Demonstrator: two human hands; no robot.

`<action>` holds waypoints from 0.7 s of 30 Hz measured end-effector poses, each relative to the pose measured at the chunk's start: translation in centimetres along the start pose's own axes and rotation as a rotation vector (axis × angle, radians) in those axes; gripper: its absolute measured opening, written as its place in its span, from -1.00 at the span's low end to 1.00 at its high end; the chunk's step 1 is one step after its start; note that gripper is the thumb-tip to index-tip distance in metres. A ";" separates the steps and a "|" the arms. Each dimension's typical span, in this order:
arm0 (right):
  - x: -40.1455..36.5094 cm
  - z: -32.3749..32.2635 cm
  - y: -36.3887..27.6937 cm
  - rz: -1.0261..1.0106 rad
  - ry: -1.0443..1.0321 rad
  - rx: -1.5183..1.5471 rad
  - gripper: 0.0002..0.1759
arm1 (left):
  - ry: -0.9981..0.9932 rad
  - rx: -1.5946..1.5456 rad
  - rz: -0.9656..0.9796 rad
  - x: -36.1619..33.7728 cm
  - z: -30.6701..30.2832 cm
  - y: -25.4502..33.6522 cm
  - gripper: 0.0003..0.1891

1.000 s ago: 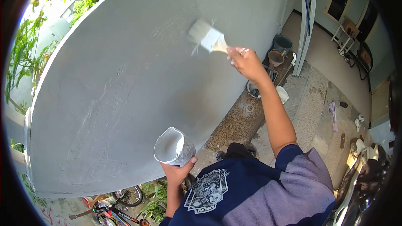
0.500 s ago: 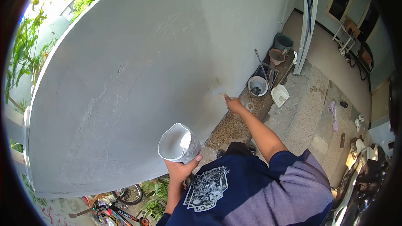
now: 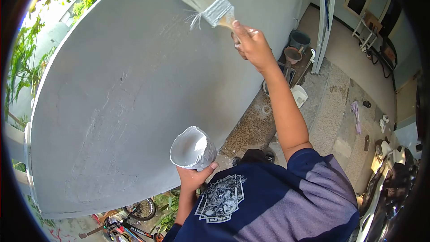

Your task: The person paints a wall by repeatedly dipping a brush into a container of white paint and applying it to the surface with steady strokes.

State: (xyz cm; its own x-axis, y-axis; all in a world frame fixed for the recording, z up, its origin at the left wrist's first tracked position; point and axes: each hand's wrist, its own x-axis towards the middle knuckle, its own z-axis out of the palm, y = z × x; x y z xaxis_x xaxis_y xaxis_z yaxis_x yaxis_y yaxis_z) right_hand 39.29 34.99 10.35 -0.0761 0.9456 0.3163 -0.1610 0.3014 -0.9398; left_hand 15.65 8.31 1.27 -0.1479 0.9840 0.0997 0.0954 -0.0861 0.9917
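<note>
Right hand (image 3: 251, 45): closed around the handle of a wide flat pale-bristled paintbrush (image 3: 209, 3) with a paint-coated ferrule, arm raised.
Left hand (image 3: 193, 178): clamped around a paint-crusted grey-white cup (image 3: 193, 149), low by the chest, well apart from the right.
Brush position: bristles against the grey plastered wall (image 3: 125, 89), high up.
Change: half a second ago the brush sat low near the wall's foot; cup unmoved.
Reading: probably one long upward stroke over the same strip.
</note>
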 end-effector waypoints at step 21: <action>-0.5 -3.4 17.6 0.694 -0.341 -0.790 -0.45 | 0.020 0.033 0.031 -0.2 -0.4 -0.3 -0.08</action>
State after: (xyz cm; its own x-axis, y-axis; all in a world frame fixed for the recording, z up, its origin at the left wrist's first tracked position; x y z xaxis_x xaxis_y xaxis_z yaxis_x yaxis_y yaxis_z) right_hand 39.82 40.22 -6.77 -0.1930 0.8930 -0.4066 0.6862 -0.1734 -0.7065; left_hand 15.31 8.04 1.00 -0.1636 0.9776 0.1325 0.1327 -0.1113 0.9849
